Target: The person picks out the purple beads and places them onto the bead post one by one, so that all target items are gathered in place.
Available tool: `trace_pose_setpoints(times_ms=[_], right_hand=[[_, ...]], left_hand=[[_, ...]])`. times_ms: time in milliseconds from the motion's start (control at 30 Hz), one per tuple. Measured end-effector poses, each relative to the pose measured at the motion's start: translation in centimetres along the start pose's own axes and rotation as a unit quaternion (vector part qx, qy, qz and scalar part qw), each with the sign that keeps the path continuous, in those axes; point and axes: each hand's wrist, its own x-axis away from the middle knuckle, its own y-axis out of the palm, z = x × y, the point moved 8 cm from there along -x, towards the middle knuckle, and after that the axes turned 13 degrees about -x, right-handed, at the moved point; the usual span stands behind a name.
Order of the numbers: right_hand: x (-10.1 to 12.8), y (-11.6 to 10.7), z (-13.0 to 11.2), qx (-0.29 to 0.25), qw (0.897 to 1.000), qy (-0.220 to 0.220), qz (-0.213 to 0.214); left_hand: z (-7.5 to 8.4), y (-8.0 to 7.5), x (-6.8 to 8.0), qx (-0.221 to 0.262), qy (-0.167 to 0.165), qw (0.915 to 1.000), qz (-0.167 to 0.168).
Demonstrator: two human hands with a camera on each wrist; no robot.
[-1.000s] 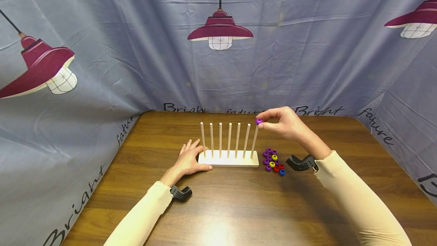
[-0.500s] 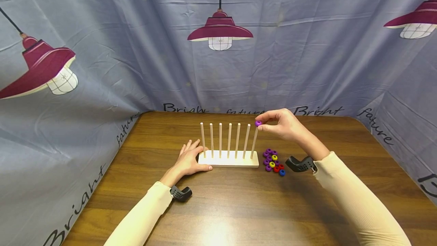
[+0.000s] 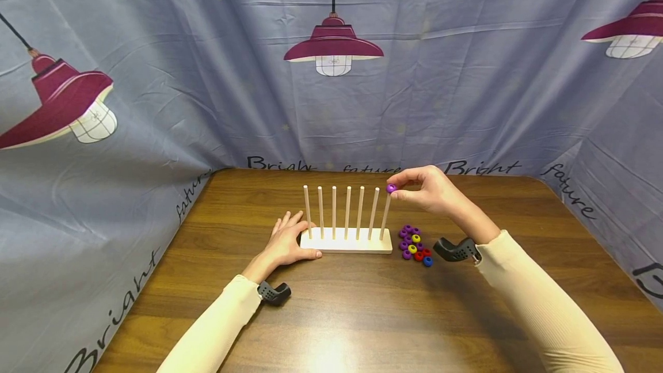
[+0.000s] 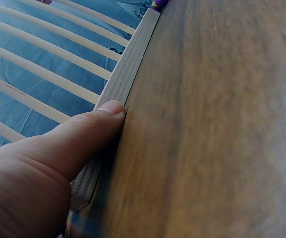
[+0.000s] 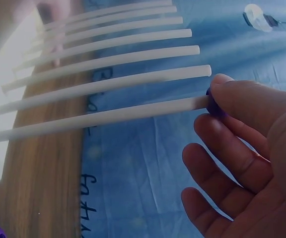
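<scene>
A pale wooden peg board with a row of several upright pegs stands on the table. At its left end my left hand holds the base, the thumb lying along the front edge in the left wrist view and the other fingers spread behind. Between thumb and index finger, my right hand pinches a purple bead at the top of the rightmost peg. In the right wrist view the peg tip meets the purple bead, mostly covered by the thumb; the remaining fingers are loosely bent.
Loose purple, yellow, red and blue beads lie clustered on the brown wooden table, just right of the board. A grey-blue curtain printed with lamps hangs behind the table and at both sides.
My right hand has moved slightly down and left, bringing the purple bead onto the tip of the rightmost peg. The left hand and the peg board have stayed put.
</scene>
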Motion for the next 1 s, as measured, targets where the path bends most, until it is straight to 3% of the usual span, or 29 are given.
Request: trace_pose_setpoints(times_ms=[1000], right_hand=[[1.0,-1.5,1.4,0.008,1.0,0.02,0.023]], left_hand=[[-0.1,0.0,0.0,0.003,0.0,1.0,-0.002]])
